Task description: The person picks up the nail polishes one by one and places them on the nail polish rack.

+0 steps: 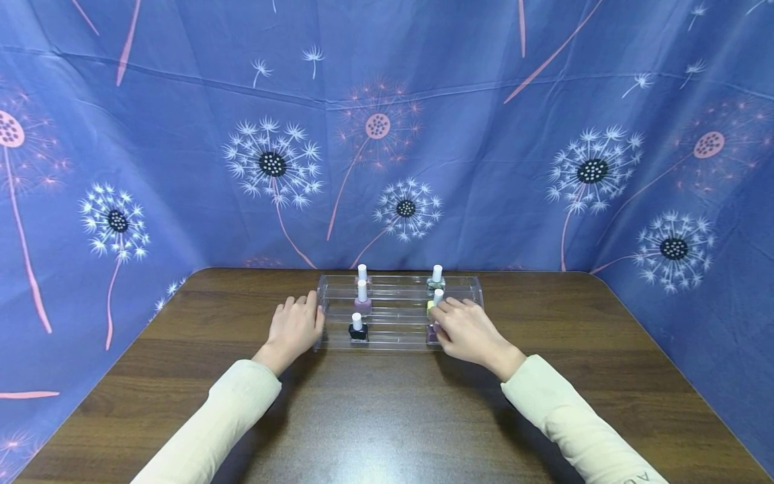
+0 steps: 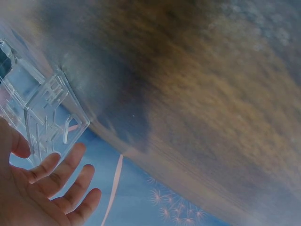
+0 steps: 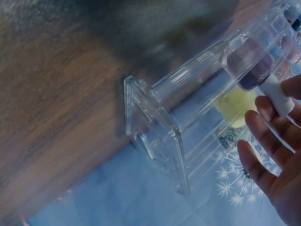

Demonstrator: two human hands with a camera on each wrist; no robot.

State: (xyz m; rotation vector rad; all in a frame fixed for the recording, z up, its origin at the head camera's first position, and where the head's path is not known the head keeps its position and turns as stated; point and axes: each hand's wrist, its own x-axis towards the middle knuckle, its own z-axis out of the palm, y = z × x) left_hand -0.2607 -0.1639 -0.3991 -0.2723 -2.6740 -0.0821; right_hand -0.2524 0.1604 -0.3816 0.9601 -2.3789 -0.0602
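Note:
A clear stepped acrylic rack [image 1: 396,347] stands on the table with nail polish bottles on its tiers. At its left end is my left hand [image 1: 294,327], fingers spread and loosely bent, with thumb and index beside the side panel [image 2: 56,117]. My right hand [image 1: 474,334] pinches the white cap of a dark purple nail polish bottle [image 3: 249,63] on the front tier at the right. Behind that one are a yellow bottle [image 3: 236,106] and a green glitter bottle [image 1: 435,285]. Toward the left stand a black bottle [image 1: 359,332] and a lilac bottle [image 1: 363,307], with another white-capped bottle [image 1: 362,271] behind.
The rack sits near the back edge of a brown wooden table [image 1: 363,417]. A blue cloth [image 1: 484,202] with dandelion prints hangs behind the table and along its sides.

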